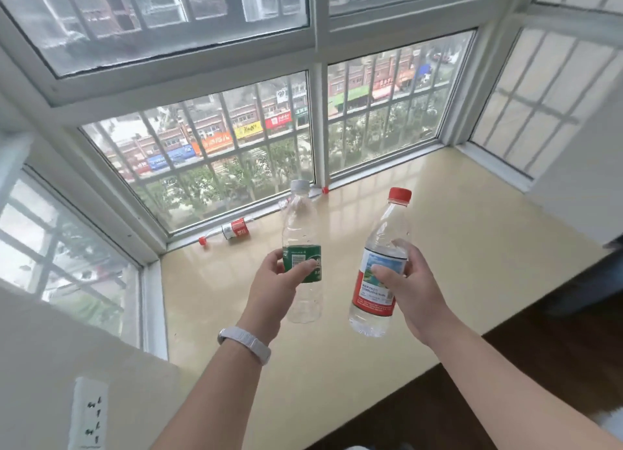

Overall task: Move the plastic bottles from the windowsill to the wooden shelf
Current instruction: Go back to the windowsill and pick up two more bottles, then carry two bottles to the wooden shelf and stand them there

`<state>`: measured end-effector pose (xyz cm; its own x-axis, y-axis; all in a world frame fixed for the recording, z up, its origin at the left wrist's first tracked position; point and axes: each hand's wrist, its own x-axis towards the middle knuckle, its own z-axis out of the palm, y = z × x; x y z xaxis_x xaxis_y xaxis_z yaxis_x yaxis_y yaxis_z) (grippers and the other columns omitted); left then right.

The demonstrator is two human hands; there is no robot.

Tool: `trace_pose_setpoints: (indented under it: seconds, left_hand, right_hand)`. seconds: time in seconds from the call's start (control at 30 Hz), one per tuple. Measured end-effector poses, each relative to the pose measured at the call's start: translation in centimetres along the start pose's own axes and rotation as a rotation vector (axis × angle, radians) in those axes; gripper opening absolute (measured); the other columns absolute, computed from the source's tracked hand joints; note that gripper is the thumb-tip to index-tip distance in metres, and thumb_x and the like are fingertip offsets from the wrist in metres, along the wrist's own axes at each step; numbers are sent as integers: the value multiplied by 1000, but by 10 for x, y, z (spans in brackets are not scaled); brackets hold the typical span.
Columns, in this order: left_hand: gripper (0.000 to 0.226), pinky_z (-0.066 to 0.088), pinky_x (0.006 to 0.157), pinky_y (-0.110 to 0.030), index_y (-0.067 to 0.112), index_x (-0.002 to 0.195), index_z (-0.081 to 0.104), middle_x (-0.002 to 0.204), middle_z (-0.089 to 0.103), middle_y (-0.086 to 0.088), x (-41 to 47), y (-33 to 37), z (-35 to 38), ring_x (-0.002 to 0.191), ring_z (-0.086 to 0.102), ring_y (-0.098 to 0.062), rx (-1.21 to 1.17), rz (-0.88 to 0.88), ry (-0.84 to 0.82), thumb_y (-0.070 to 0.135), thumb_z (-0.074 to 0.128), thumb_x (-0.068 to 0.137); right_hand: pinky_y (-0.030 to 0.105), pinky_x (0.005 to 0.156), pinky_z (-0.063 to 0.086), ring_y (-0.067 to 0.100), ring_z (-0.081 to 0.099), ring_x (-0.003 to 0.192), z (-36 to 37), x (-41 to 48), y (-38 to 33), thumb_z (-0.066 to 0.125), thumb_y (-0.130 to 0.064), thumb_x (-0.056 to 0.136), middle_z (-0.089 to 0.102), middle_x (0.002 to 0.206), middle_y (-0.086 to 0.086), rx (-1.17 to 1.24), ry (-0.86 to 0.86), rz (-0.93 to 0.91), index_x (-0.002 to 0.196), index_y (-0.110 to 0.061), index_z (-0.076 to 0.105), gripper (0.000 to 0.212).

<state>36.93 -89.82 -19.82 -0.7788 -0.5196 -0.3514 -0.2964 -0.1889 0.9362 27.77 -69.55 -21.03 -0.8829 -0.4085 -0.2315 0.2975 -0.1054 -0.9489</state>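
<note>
My left hand [274, 289] grips a clear bottle with a green label and a white cap [301, 227], held upright above the cream windowsill [472, 247]. My right hand [409, 289] holds a second clear bottle with a red and white label and a red cap [379, 294], tilted slightly right. Two more bottles lie on their sides against the window frame: one with a red label and red cap [232, 230] at the left, and another clear one [315, 193] behind the green-label bottle, mostly hidden, its red cap showing. The wooden shelf is out of view.
Barred windows [209, 166] enclose the sill at the back and on both sides. A white wall with a power socket [88, 412] stands at the near left. Dark wooden floor [505, 382] lies below the sill's front edge at the right.
</note>
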Motion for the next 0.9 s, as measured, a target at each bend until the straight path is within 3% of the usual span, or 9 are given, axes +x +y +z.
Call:
trace_pose_setpoints:
  seconds: [0.1,0.2,0.4,0.53,0.63,0.73,0.9]
  left_hand:
    - [52,51,83,-37,29,116,62,107,75,3,-1,18,48,98,72,-15,14,31,-53,37,82,69]
    - [56,49,82,-37,27,118,62,108,75,3,-1,35,101,100,72,-15,19,70,-139,37,80,66]
    - [59,51,91,-40,19,123,61,113,74,-2,-5,59,211,102,72,-16,60,139,-306,32,78,68]
    - [58,51,84,-39,16,126,58,116,73,-3,-11,64,283,99,73,-13,75,158,-409,30,79,74]
    - [45,48,81,-37,16,127,57,114,73,-4,-18,63,334,97,73,-13,91,160,-500,19,76,86]
    - [43,52,85,-40,16,127,56,113,73,-4,-28,62,376,98,73,-14,124,163,-597,19,75,88]
    - [39,54,87,-45,19,122,57,103,77,0,-45,59,438,99,73,-19,174,153,-742,23,75,88]
  right_hand:
    - [36,80,55,17,67,101,-45,-1,-26,78,-18,70,67,111,1,31,34,-66,131,-25,49,67]
    - [33,79,55,13,69,97,-91,-6,-51,77,-5,79,69,106,-2,48,75,-128,123,-30,53,57]
    - [32,76,56,14,70,95,-185,-19,-88,77,-14,66,72,97,-8,118,181,-227,119,-29,55,59]
    - [32,76,56,20,70,97,-246,-37,-99,79,-14,66,72,101,0,147,276,-262,125,-19,53,65]
    - [34,77,56,24,69,98,-288,-56,-106,84,-12,69,71,104,6,145,364,-275,125,-13,53,64]
    - [34,78,56,24,69,98,-325,-75,-110,75,0,79,72,102,5,144,453,-291,120,-15,56,48]
    - [42,86,54,24,69,101,-367,-109,-114,79,-12,74,73,106,4,146,601,-325,117,-23,59,49]
